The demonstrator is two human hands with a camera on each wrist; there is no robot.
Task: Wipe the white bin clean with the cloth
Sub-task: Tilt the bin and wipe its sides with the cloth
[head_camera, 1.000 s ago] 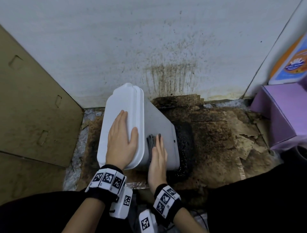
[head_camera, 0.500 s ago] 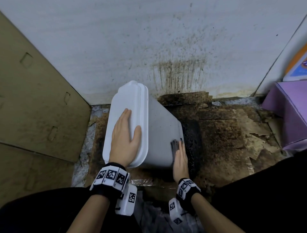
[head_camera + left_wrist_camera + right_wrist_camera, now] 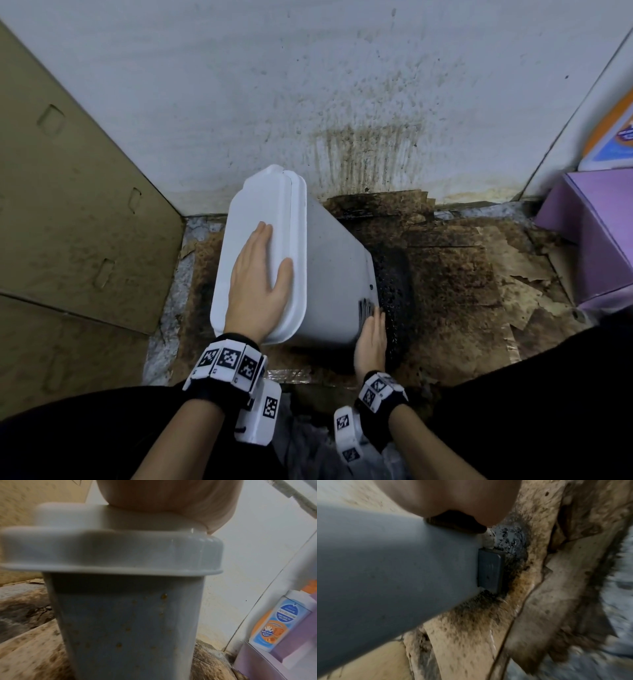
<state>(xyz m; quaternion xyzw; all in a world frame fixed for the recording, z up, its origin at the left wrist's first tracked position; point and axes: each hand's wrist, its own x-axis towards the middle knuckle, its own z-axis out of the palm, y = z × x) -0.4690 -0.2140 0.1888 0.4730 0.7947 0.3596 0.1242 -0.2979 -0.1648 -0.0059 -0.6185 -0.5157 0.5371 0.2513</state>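
Note:
The white bin (image 3: 332, 270) leans tilted on the floor, its lid (image 3: 263, 202) toward the left. My left hand (image 3: 260, 253) lies flat on the lid with fingers straight and thumb spread. Low on the bin's right side, near the base, my right hand (image 3: 371, 334) presses a dark grey cloth (image 3: 365, 307) against the plastic with straight fingers. The left wrist view shows brown specks on the bin wall (image 3: 128, 622) under the lid rim (image 3: 102, 550). In the right wrist view the cloth (image 3: 457, 523) sits squeezed between palm and bin (image 3: 393, 561), just above a grey foot pedal (image 3: 489, 569).
Stained, torn cardboard (image 3: 479, 274) covers the floor, with a black wet patch (image 3: 394, 284) beside the bin's base. A cardboard panel (image 3: 68, 205) stands at the left, a splattered wall (image 3: 359, 154) behind. A purple box (image 3: 592, 233) and an orange-blue bottle (image 3: 278, 622) sit at the right.
My right hand has slid the cloth down the bin's side from near the lid to the base edge. The left hand has stayed flat on the lid.

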